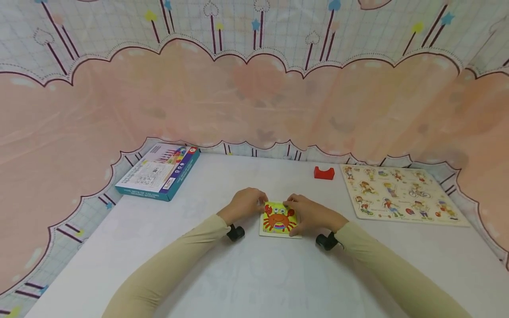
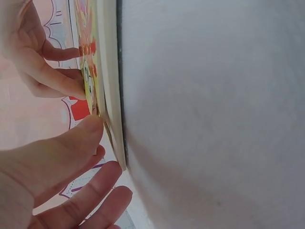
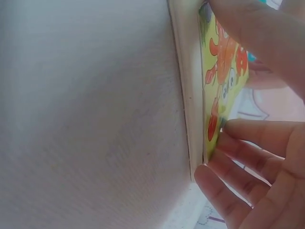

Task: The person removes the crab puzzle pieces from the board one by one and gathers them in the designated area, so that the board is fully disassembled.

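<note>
A small square crab puzzle (image 1: 279,219), an orange crab on yellow in a pale wooden frame, lies flat on the white table in the head view. My left hand (image 1: 247,204) pinches its far left corner, thumb tip at the picture's edge in the left wrist view, other fingers spread beyond. My right hand (image 1: 314,215) spans the right side, thumb near the front and fingers at the far edge. In the right wrist view its fingertips (image 3: 228,126) meet the picture's rim. The wooden frame (image 3: 190,95) shows as a lighter border under the picture.
A boxed set (image 1: 159,170) with a teal side lies at the back left. Behind the puzzle, to the right, stands a red notched block (image 1: 324,173). A large wooden picture board (image 1: 401,193) lies at the right, near the patterned cloth backdrop (image 1: 254,101).
</note>
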{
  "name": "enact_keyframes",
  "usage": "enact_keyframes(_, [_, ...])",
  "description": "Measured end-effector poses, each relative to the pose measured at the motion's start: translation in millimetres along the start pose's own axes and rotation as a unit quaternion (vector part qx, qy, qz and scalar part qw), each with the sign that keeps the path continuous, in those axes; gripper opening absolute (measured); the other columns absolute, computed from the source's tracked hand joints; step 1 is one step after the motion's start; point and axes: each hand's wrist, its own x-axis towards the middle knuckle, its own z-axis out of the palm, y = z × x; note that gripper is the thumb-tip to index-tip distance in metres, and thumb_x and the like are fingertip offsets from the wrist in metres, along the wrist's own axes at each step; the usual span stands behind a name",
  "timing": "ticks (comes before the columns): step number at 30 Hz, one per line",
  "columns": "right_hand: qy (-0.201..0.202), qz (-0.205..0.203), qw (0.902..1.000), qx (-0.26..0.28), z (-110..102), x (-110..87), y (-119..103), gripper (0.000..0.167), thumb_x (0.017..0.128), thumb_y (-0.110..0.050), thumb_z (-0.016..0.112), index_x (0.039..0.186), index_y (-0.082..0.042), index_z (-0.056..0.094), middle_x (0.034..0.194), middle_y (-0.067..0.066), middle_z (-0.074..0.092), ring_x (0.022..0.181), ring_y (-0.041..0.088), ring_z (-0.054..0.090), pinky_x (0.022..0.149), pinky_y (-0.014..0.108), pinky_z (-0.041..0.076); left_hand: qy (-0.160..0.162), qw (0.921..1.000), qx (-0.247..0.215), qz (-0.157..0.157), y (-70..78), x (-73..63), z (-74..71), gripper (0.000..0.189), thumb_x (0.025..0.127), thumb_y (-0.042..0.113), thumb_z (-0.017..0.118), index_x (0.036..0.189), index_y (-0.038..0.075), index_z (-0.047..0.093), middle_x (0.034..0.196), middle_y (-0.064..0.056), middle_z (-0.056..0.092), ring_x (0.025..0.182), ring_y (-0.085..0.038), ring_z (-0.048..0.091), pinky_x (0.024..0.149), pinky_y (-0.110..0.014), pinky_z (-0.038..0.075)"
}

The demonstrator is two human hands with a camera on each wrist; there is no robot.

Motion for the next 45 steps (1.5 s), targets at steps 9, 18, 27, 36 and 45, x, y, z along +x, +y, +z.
enact_keyframes(9, [0.005,-0.009,0.9999,-0.012,-2.3,-0.4,-0.7,0.082,0.068,-0.042,0.082,0.135,-0.008,0.05,0.124,0.005,0.049,0.11,0.016,0.047,0.099,0.035,0.046,0.004,0.9998,-0.019,0.0,-2.1,0.5,-1.1,0.027,0.084,0.022,0.07,0.108,0.01,0.069,0.101,-0.004,0.07,0.096,-0.02,0.062,0.082,-0.035,0.05])
enact_keyframes(18, [0.002,-0.013,0.9999,-0.005,-0.7,0.9,-0.5,0.083,0.067,-0.043,0.082,0.135,-0.008,0.05,0.123,0.005,0.049,0.11,0.017,0.047,0.1,0.035,0.045,0.006,0.9994,-0.033,-0.009,-4.6,1.1,1.5,0.027,0.083,0.024,0.072,0.107,0.011,0.07,0.097,-0.002,0.07,0.091,-0.017,0.061,0.079,-0.033,0.049])
enact_keyframes(27, [0.002,-0.014,0.9999,-0.006,-2.4,0.0,-1.6,0.082,0.067,-0.043,0.082,0.134,-0.008,0.051,0.122,0.005,0.049,0.109,0.016,0.047,0.1,0.035,0.045,0.006,0.9996,-0.027,-0.006,-4.5,0.9,1.6,0.027,0.083,0.023,0.072,0.106,0.01,0.07,0.098,-0.002,0.07,0.094,-0.018,0.061,0.082,-0.034,0.049])
enact_keyframes(36, [0.002,-0.011,0.9999,-0.003,-2.3,-1.1,-1.8,0.082,0.067,-0.042,0.083,0.135,-0.009,0.05,0.124,0.005,0.049,0.11,0.017,0.047,0.1,0.035,0.045,0.007,1.0,0.002,0.006,-1.1,-2.3,-0.4,0.028,0.083,0.025,0.071,0.107,0.011,0.07,0.098,-0.002,0.07,0.094,-0.019,0.062,0.083,-0.034,0.049])
enact_keyframes(45, [0.0,0.0,1.0,0.0,-1.5,-0.9,-1.9,0.082,0.067,-0.041,0.082,0.136,-0.011,0.049,0.124,0.004,0.048,0.111,0.015,0.046,0.098,0.034,0.046,0.005,0.9999,0.006,0.01,0.7,-3.9,-1.9,0.03,0.084,0.026,0.07,0.109,0.01,0.068,0.1,-0.002,0.07,0.095,-0.019,0.062,0.083,-0.034,0.049])
